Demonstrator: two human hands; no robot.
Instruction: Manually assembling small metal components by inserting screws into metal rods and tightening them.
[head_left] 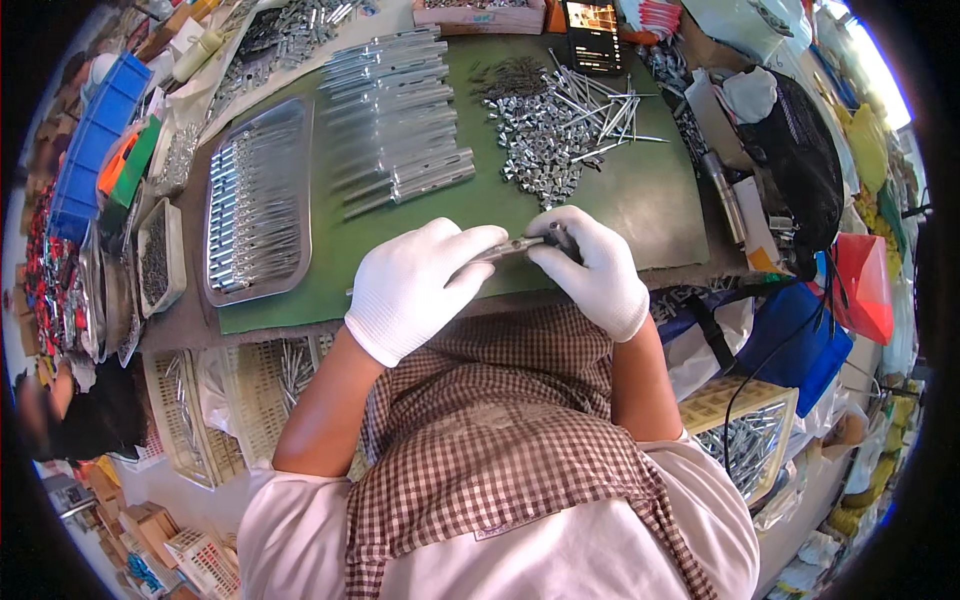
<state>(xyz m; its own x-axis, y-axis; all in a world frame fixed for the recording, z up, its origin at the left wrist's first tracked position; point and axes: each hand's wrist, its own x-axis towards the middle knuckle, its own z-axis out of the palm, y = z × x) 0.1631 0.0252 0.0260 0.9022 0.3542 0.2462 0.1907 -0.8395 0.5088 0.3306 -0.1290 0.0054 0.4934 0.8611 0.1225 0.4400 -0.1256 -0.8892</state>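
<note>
Both my hands wear white knit gloves and meet over the near edge of a green mat (640, 200). My left hand (415, 285) grips a slim grey metal rod (505, 248) lying almost level. My right hand (595, 265) pinches a small dark metal piece (555, 236) at the rod's right end. Just beyond my hands lies a heap of small shiny metal clips mixed with long pins (555, 125). Finished-looking metal rods (400, 125) lie in rows on the mat's middle.
A metal tray (258, 200) full of rods sits left of the mat. Blue crate (95, 130) and small bins of parts stand at far left. A phone (592, 35) lies at the back. Bags and a black pack (800, 150) crowd the right. Plastic baskets (745, 440) of parts sit below the table.
</note>
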